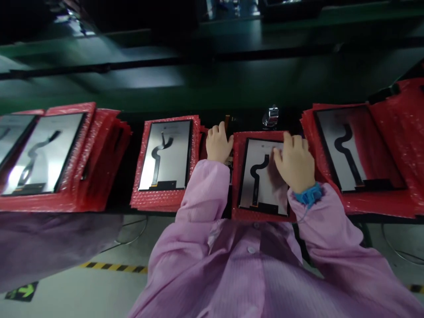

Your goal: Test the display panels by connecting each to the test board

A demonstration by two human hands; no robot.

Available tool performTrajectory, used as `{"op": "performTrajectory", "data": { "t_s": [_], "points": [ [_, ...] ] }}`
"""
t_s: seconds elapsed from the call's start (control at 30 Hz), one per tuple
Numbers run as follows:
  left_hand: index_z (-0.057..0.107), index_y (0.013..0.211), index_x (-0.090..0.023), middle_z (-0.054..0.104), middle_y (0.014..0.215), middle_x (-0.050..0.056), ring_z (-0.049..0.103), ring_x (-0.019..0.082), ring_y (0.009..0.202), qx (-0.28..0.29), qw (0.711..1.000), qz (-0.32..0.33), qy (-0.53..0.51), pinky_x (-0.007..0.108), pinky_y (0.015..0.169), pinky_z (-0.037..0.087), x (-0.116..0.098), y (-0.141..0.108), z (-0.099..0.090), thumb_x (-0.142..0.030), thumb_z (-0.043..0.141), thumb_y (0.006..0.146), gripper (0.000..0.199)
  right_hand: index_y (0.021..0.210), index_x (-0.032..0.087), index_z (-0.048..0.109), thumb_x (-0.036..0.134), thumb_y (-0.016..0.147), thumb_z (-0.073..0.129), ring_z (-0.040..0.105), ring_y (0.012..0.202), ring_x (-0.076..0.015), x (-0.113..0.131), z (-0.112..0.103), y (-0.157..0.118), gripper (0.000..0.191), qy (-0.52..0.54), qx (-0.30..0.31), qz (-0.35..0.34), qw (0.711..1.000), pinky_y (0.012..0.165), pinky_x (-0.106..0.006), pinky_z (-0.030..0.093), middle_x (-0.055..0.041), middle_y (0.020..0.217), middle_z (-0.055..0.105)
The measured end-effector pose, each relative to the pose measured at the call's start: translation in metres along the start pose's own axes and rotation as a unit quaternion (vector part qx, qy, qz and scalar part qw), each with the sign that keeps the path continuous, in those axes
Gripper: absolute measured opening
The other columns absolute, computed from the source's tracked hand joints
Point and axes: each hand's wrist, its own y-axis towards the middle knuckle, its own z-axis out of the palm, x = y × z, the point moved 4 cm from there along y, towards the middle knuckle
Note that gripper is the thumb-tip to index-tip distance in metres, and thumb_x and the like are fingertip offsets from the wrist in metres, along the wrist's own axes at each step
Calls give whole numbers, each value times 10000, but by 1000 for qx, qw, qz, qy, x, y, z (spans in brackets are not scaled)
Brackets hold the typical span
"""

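Note:
My right hand (296, 161) is at the upper right edge of a display panel (260, 176), its thumb over the panel's face and its fingers along the edge. This panel has a curved black ribbon cable (255, 181) and lies on a red bubble-wrap bag (240, 145). A blue band (308, 195) circles my right wrist. My left hand (218, 143) is between this panel and the stack on its left, thumb apart from the fingers. Just beyond its fingertips shows a small orange-brown strip (227, 121). What lies under that palm is hidden.
On the left, another display panel (167, 154) tops a red bag stack. Farther left are more panels (46, 152) on red bags (102, 163). A panel (351, 150) tops the right stack. A shiny metal object (272, 116) stands behind. A co-worker's sleeve (49, 247) shows lower left.

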Motion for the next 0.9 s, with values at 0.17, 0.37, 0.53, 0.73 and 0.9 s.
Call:
{"op": "performTrajectory", "data": {
  "t_s": [0.17, 0.37, 0.53, 0.73, 0.9],
  "points": [
    [425, 1406, -153, 621, 1201, 164, 553, 345, 1164, -14, 1000, 17, 17, 497, 967, 487, 1, -2, 9, -124, 519, 855, 559, 1428, 44, 409, 480, 928, 547, 407, 1375, -401, 15, 28, -33, 678, 80, 68, -161, 981, 1074, -542, 426, -257, 1457, 458],
    [391, 1391, -173, 657, 1063, 117, 588, 298, 1035, -62, 997, 16, -42, 468, 904, 500, 5, -3, 7, -21, 492, 737, 679, 1481, 3, 357, 531, 907, 580, 304, 1458, -406, 13, 48, -47, 811, 68, 76, -176, 979, 1181, -547, 308, -284, 1536, 359],
    [441, 1315, -182, 650, 1021, 104, 581, 299, 1031, -69, 996, 13, -63, 494, 926, 480, 11, -1, 9, -14, 518, 728, 616, 1476, 61, 374, 505, 928, 551, 328, 1449, -396, 14, 48, -46, 728, 116, 64, -167, 977, 1167, -589, 317, -270, 1514, 397],
    [464, 1227, -231, 599, 932, 30, 617, 185, 879, -75, 965, -33, -251, 364, 844, 524, 25, 5, 11, 26, 552, 750, 549, 1451, 241, 421, 355, 878, 651, 402, 1396, -341, 16, 36, -42, 628, 294, 106, -146, 939, 1141, -591, 377, -143, 1422, 490],
    [431, 1299, -231, 600, 881, 11, 673, 169, 872, -31, 906, -56, -418, 336, 807, 539, 32, 10, 20, -246, 651, 920, 438, 1559, 400, 130, 365, 814, 712, 509, 1335, -291, 17, 36, -25, 946, 557, 213, -53, 801, 1026, -501, 523, -68, 1622, 221]
  ]
}}
